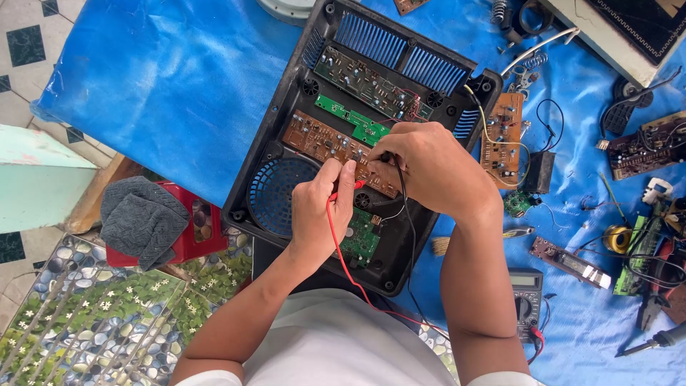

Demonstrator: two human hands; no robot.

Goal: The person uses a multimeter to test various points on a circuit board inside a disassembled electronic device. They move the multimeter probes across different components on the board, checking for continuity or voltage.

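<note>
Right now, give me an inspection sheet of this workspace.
Surface: blue plastic sheet spread over the work area.
Job's things: open black casing holding brown circuit board, green boards and blue fins.
Clutter: loose circuit boards, springs, multimeter, soldering iron, small parts on the right.
Hands: left hand pinches the red probe; right hand holds the black probe, both on the brown board.
Cables: red lead and black lead run back toward the person.
Surroundings: grey cloth on red stool, patterned floor.
</note>
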